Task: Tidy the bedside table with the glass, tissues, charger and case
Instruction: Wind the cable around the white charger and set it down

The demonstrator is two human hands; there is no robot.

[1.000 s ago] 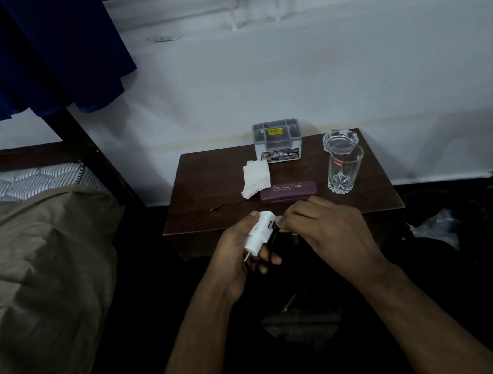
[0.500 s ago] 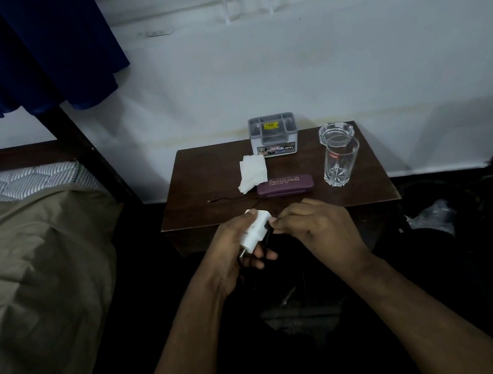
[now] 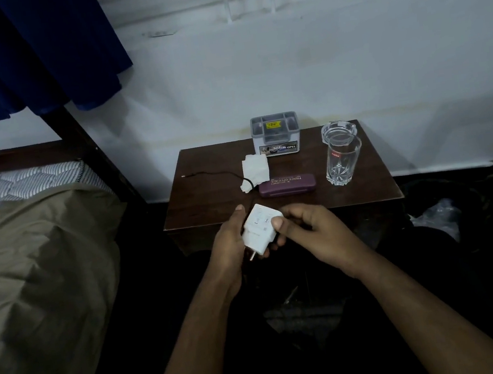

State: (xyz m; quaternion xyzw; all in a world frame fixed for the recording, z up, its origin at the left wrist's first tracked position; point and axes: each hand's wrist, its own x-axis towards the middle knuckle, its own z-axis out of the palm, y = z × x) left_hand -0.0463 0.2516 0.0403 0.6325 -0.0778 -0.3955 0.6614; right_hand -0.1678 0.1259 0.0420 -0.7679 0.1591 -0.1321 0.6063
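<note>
Two bare forearms run up from the near edge, one on the left and one on the right, each ending in a bare hand: the left hand (image 3: 231, 245) and the right hand (image 3: 317, 234). No sleeve shows on either arm as far as the near edge. The wrists and fingers look plain in the dim light. The short nail of the right thumb (image 3: 276, 223) shows

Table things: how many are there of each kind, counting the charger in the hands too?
Glass: 1
Ashtray: 1
Tissue: 1
Case: 1
Grey box: 1
Charger: 1, gripped in left hand, pinched by right hand
Cable: 1
Total: 7
</note>
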